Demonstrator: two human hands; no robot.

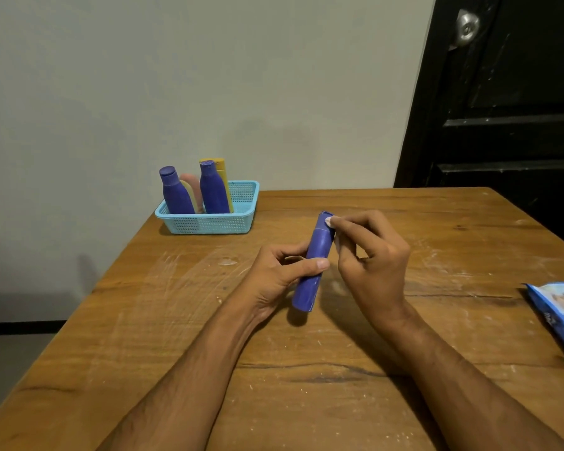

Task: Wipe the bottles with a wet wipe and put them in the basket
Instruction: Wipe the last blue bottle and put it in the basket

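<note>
Left hand point(282, 275) fingers grip purple bottle point(313, 262) mid-body; right hand point(368, 252) fingers pinch wipe at its cap

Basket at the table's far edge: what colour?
Light blue mesh basket, clearest in the head view, the only one.

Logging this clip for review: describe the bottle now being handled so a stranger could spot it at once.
On the wooden table, in front of the blue basket, two hands meet at mid-table. The purple bottle is tilted between them, the left hand gripping its middle. Unlike the other bottles, it is outside the basket.
</note>
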